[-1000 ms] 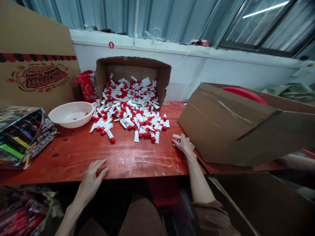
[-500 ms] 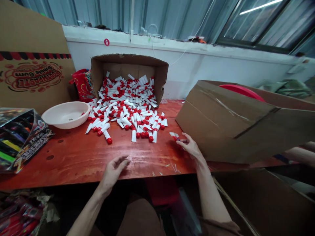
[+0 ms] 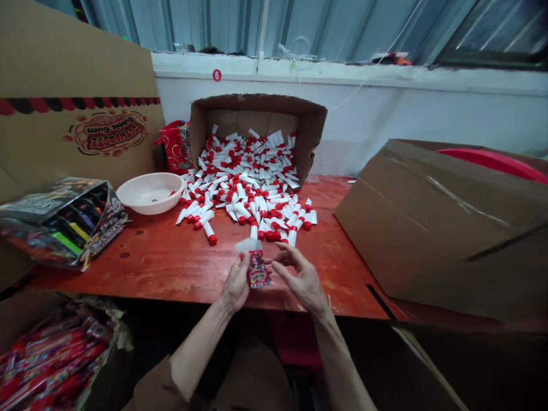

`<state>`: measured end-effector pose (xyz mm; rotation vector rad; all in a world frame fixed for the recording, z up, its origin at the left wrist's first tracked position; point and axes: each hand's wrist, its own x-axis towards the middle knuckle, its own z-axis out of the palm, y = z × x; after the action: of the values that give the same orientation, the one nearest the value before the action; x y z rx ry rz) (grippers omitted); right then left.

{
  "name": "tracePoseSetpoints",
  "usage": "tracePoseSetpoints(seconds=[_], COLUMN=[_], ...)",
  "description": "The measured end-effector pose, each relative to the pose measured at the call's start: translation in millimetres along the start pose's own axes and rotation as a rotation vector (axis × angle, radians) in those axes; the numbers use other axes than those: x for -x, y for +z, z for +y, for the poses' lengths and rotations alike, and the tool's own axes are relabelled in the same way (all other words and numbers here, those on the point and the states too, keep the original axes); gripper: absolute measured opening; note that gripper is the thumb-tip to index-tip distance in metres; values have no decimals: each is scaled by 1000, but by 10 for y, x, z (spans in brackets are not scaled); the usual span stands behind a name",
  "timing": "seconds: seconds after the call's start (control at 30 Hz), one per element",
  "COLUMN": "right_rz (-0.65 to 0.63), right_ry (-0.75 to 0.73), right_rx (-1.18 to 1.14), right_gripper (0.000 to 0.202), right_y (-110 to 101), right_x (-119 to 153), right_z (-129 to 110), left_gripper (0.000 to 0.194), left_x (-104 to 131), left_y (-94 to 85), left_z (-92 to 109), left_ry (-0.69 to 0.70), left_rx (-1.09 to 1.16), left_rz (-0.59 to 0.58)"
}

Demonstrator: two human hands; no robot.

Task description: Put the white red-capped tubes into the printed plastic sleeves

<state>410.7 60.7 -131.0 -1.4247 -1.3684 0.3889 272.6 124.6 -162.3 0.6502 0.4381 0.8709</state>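
My left hand (image 3: 237,281) is closed on a small printed packet (image 3: 258,268), red and colourful with a clear top end. Its thumb presses on the packet's left edge. At the packet's right side is my right hand (image 3: 302,279), fingers curved and apart, the fingertips close to its edge. Whether they touch it I cannot tell. Just beyond both hands lie many small white tubes with red caps (image 3: 257,208), heaped out of a cardboard box (image 3: 311,137) tipped on its side.
A pale plastic bowl (image 3: 149,194) stands left of the heap, beside a display box (image 3: 92,222) of coloured items. A large carton (image 3: 398,211) takes up the right side. At lower left, a box holds red-wrapped goods (image 3: 55,354). A printed carton (image 3: 77,63) rises behind.
My right hand has come leftward from beside the large carton, and the packet it held is now in my left hand. The view has turned to the left.
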Motion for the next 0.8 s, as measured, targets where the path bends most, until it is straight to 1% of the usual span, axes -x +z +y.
tracePoseSetpoints(seconds=[0.07, 0.1, 0.13, 0.23, 0.3, 0.37, 0.43, 0.53, 0.6, 0.67, 0.73, 0.8], right_rz=[65, 63, 20, -208, -328, -412, -484, -606, -653, -673, -714, -746], right_ry=[-100, -168, -241, -425, -498, -542, -557, -514, -467, -429, -379, -297], right_rx=[52, 96, 150, 374, 532, 616, 609, 452, 349, 305, 270, 201], right_gripper=[22, 18, 16, 14, 14, 19, 26, 25, 21, 16, 13, 10], right_y=[-21, -11, 17, 172, 282, 356, 382, 367, 361, 366, 348, 242], right_x=[-59, -87, -114, -190, -245, -303, -354, -373, -322, -220, -95, -8], right_z=[-29, -41, -50, -59, -48, -35, -29, -41, -70, -115, -147, -115], left_gripper=[48, 45, 42, 35, 37, 38, 36, 29, 23, 17, 13, 15], left_x=[50, 65, 73, 68, 52, 34, 14, -28, -78, -157, -255, -342], left_y=[-90, -117, -130, -121, -111, -125, -169, -268, -336, -398, -464, -542], left_z=[108, 151, 186, 247, 266, 276, 276, 247, 223, 230, 293, 401], left_ry=[-16, -15, -7, 21, 21, 24, 16, -70, -132, -168, -164, -113], left_rx=[48, 65, 75, 56, 19, -1, 10, 30, 27, 35, 79, 148], left_rz=[40, 52, 61, 75, 52, 42, 72, 136, 175, 231, 318, 408])
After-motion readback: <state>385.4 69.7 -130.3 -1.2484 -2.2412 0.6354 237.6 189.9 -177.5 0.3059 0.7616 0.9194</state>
